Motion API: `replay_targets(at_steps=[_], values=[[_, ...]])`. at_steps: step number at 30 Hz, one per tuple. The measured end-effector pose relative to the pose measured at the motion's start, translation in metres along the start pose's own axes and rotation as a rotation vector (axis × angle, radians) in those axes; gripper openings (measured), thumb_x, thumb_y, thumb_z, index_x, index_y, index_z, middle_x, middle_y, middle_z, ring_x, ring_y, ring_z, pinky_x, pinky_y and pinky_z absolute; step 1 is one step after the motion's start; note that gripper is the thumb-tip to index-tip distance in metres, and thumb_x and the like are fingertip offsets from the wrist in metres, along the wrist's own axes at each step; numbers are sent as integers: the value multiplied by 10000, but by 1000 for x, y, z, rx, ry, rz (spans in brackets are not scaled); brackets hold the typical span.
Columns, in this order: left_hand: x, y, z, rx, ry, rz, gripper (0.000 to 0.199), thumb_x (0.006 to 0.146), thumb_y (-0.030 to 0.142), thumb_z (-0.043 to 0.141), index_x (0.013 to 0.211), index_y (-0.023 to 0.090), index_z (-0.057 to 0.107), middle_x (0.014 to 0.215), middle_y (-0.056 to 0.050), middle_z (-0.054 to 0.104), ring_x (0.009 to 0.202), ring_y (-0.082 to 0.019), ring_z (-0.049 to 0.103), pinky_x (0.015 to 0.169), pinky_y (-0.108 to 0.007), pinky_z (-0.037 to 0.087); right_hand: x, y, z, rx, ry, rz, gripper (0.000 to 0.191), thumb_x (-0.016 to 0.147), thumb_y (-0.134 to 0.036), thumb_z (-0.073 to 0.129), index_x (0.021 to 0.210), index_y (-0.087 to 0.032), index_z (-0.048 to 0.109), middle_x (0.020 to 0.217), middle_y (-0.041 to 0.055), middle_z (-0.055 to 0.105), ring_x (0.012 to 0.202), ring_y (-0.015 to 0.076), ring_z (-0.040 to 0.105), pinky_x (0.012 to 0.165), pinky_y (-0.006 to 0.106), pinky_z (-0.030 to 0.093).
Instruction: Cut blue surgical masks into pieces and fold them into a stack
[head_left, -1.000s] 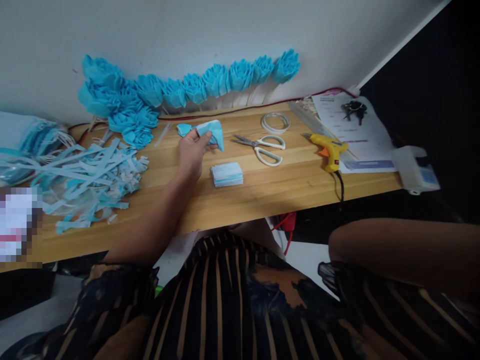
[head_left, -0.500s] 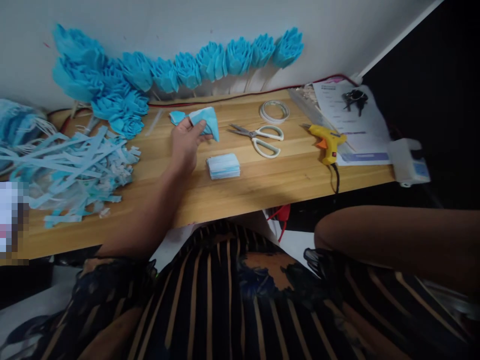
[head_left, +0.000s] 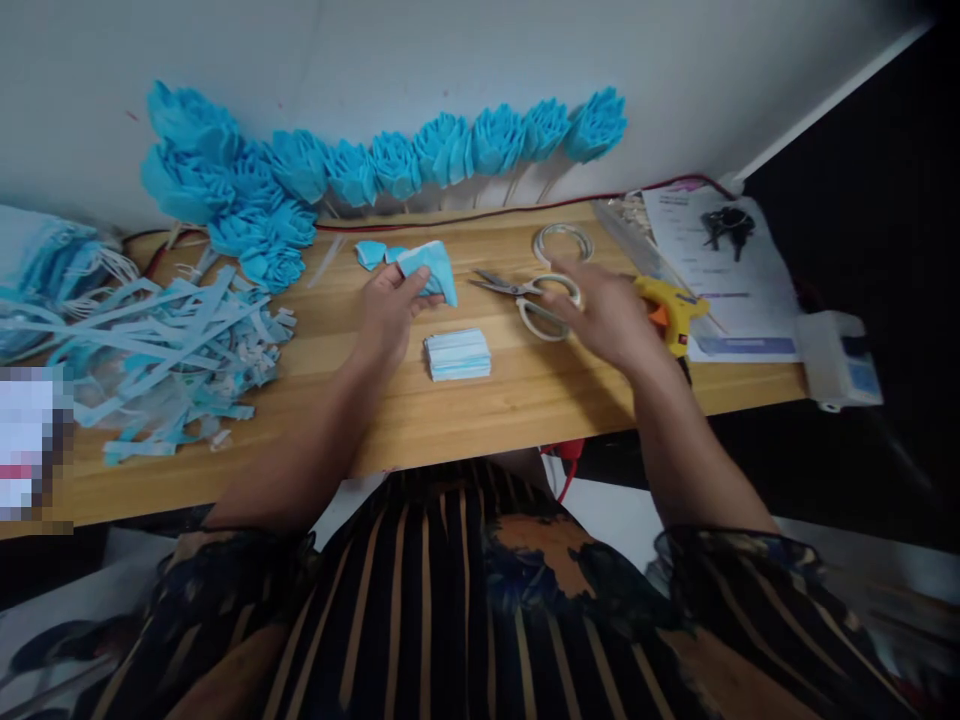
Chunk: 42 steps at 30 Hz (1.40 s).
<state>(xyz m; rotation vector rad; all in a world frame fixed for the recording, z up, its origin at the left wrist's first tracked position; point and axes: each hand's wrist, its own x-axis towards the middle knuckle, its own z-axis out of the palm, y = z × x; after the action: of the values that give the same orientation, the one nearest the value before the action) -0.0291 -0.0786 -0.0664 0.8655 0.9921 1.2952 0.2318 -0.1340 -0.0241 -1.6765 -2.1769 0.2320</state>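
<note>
My left hand (head_left: 391, 305) pinches a folded piece of light-blue fabric (head_left: 430, 268) between thumb and fingers. Small blue fabric scraps (head_left: 370, 254) lie on the table just behind that hand. My right hand (head_left: 606, 308) is over the handles of the white-handled scissors (head_left: 551, 310), its fingers partly outstretched and a little blurred; whether it touches them is hard to tell. The scissors lie with blades slightly apart, pointing left. In front of the hands sits a neat stack of pale-blue fabric pieces (head_left: 458, 356).
Blue fabric flowers (head_left: 442, 148) on sticks line the wall. Cut strips (head_left: 172, 350) heap at left beside face masks (head_left: 60, 260). A tape roll (head_left: 562, 242), yellow glue gun (head_left: 679, 310), printed sheet (head_left: 701, 225), keys (head_left: 727, 232) and white container (head_left: 836, 355) are on the right.
My right hand has come in from the right, from near my lap, to over the scissors' handles. The left hand still holds the fabric. The view has shifted slightly.
</note>
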Motion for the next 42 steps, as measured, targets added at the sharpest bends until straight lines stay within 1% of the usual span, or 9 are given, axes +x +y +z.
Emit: replay_targets(at_steps=[5,10,13,16,19,22,26,32,42], values=[[-1,-1,-2,-52,-15,-74,176,788,243,792,893,205,655,817,14,725,778,-120,706,768,-263,613,6,7,24,-217,-94,8,385,960,-298,516,1307,-184,637,1213,172,717,1086,348,656,908,491,532],[-1,-2,-4,-92,-7,-159,141,813,197,768,901,201,659,830,14,734,743,-101,703,762,-245,621,18,7,27,-191,-152,-81,476,885,-233,555,1355,-190,618,1161,179,714,1075,350,649,903,479,528],[1,-1,-5,-148,16,-186,125,829,179,750,903,204,652,856,13,746,750,-91,710,746,-215,618,25,9,23,84,-84,-11,524,821,-319,670,1328,-194,625,1110,147,719,1017,319,672,916,484,539],[6,-1,-9,-185,44,-200,94,861,190,725,893,215,641,855,22,749,787,-84,724,742,-182,614,26,4,18,594,-62,115,592,794,-505,722,1306,-231,606,1020,78,716,872,239,687,830,438,586],[10,-4,-15,-169,26,-197,90,880,231,726,919,234,644,844,37,746,848,-84,737,771,-169,617,15,-13,14,1079,-240,144,707,726,-688,737,1269,-253,610,1034,70,700,809,207,685,767,415,620],[12,-6,-17,-170,3,-194,103,893,255,725,973,239,662,864,32,753,886,-99,746,775,-170,624,-2,-34,15,1314,-399,158,727,766,-761,657,1301,-272,607,1006,72,713,826,215,706,777,415,633],[8,2,-10,-248,56,-275,103,944,205,653,1039,226,687,881,14,765,851,-103,749,735,-162,621,-22,-51,19,1439,-504,233,756,869,-809,437,1328,-236,616,900,77,712,711,188,680,723,390,636],[-3,20,7,-416,162,-438,192,974,133,584,1117,202,693,837,32,758,693,-45,715,692,-107,575,-36,-56,26,1576,-547,266,652,863,-663,639,1283,-165,655,831,44,673,588,113,605,508,242,545],[-2,14,3,-499,121,-454,196,976,136,583,1117,204,700,801,29,762,674,-59,722,686,-127,589,-39,-61,30,1568,-530,294,593,880,-614,660,1271,-169,668,812,23,671,567,97,610,485,226,516]])
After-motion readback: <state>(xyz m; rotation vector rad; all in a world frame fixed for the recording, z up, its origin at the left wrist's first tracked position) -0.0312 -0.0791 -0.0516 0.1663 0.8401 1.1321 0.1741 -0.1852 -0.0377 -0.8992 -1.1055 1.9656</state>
